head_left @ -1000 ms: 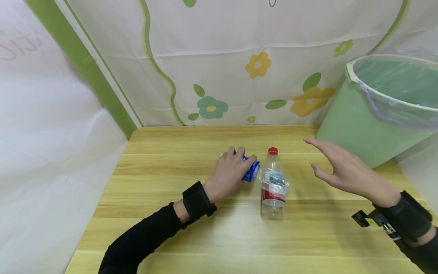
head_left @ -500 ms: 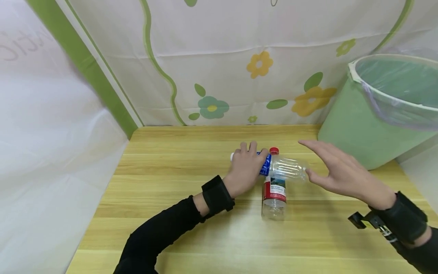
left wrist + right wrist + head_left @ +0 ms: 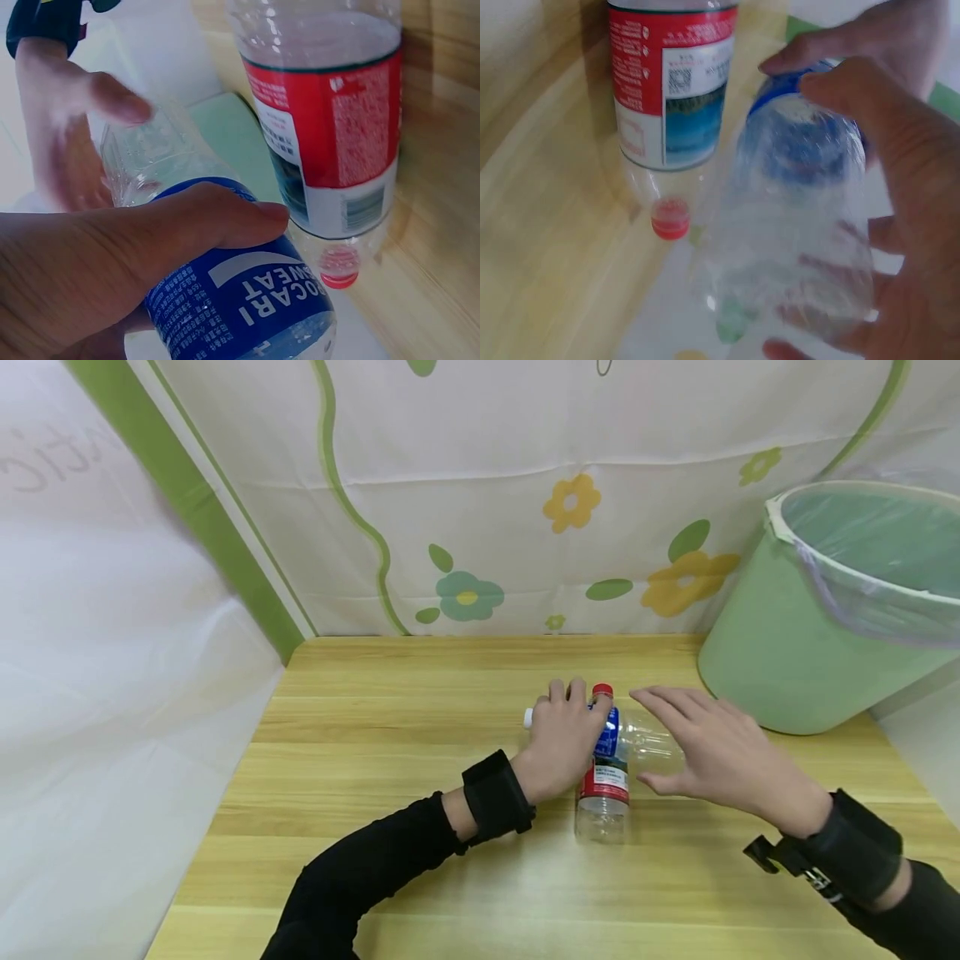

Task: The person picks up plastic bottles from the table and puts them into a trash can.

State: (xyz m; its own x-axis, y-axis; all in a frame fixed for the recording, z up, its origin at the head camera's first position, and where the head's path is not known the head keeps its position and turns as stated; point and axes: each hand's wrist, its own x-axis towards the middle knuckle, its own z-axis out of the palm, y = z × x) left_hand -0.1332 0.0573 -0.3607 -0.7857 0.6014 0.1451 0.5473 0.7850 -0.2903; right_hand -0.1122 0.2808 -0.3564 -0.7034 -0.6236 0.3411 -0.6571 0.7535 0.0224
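My left hand (image 3: 562, 745) grips a clear plastic drink bottle with a blue label (image 3: 609, 732), its thumb across the label in the left wrist view. The bottle lies sideways, white cap to the left and clear base to the right, above a second clear bottle with a red label (image 3: 603, 783) and a red cap. That second bottle points its cap toward the back wall. My right hand (image 3: 716, 760) surrounds the held bottle's base, thumb and fingers spread apart. In the right wrist view the clear body (image 3: 787, 225) sits between them; firm contact cannot be made out.
A green bin (image 3: 795, 643) with a clear liner stands at the table's back right. Behind the wooden table (image 3: 390, 718) hangs a white curtain (image 3: 480, 510) with printed flowers. White sheeting (image 3: 135, 710) borders the left side.
My left hand has carried the blue-labelled bottle from the left of the red-labelled one to above it, turning it sideways. My right hand has moved left to the bottle's base.
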